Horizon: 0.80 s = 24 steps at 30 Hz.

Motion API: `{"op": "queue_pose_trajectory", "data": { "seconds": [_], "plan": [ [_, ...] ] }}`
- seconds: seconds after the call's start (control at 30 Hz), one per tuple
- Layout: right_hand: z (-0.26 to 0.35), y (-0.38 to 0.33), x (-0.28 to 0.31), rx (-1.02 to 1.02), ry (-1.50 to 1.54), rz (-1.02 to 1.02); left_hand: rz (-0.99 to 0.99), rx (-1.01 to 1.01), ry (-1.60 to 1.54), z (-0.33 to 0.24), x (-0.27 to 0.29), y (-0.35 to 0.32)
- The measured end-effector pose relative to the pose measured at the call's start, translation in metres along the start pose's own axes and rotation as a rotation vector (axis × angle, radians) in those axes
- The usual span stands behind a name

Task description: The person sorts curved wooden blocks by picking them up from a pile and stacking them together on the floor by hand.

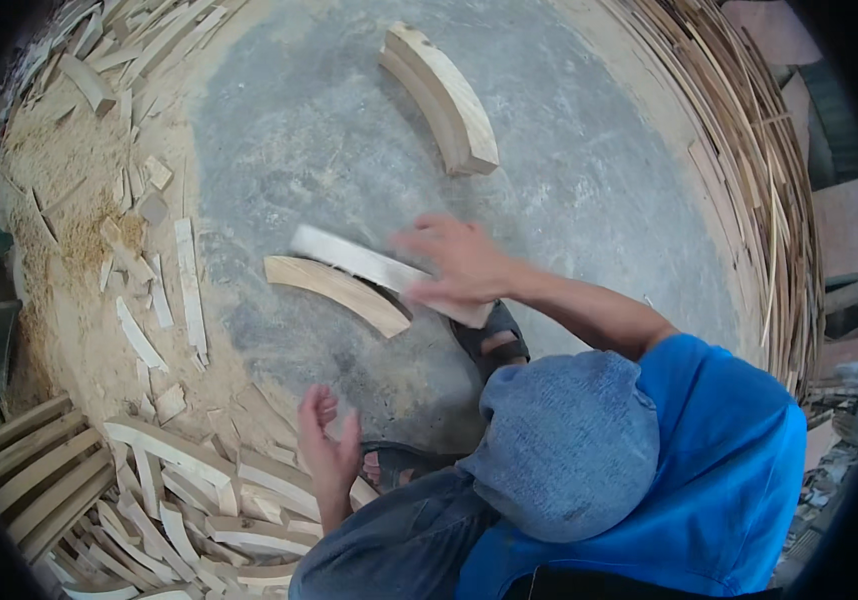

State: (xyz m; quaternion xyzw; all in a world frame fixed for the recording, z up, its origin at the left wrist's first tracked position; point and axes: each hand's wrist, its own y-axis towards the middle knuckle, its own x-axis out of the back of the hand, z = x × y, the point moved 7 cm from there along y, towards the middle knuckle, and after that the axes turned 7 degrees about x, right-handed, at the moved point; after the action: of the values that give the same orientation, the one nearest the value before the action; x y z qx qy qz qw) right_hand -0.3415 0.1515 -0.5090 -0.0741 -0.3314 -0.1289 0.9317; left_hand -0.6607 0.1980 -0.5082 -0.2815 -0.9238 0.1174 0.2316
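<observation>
My right hand [461, 262] is over a pale, straight-looking wooden piece [354, 259], its fingers and thumb spread across the piece's width. Both hand and wood are slightly blurred, and I cannot tell whether they touch. Alongside the near edge of that piece lies a curved wooden block [334, 290] on the concrete floor. My left hand [331, 445] is held up in front of the left sandalled foot [399, 463], with nothing in it; its fingers are loosely bent and the thumb stands apart. Farther out, a thicker curved block [441, 98] lies by itself.
Many curved wood offcuts [174, 450] are heaped at the near left. Sawdust [69, 225] and loose scraps cover the floor on the left. Long thin strips [739, 130] are stacked along the right side. The right sandalled foot [497, 342] is beside the pale piece's near end.
</observation>
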Motion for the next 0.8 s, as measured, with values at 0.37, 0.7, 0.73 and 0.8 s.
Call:
{"op": "queue_pose_trajectory", "data": {
  "seconds": [0.37,0.7,0.73,0.8],
  "plan": [
    [-0.004,0.019,-0.007,0.058,0.021,-0.053,0.128,0.127,0.068,0.016,0.001,-0.017],
    [0.004,0.059,0.151,0.009,-0.437,-0.394,0.171,0.165,0.097,0.013,0.001,-0.018],
    [0.014,0.053,0.165,0.171,-0.561,-0.440,0.169,0.163,0.097,0.012,0.003,-0.017],
    [0.034,0.048,0.177,0.341,-0.676,-0.480,-0.001,0.007,0.293,-0.006,0.017,-0.012]
  ]
}}
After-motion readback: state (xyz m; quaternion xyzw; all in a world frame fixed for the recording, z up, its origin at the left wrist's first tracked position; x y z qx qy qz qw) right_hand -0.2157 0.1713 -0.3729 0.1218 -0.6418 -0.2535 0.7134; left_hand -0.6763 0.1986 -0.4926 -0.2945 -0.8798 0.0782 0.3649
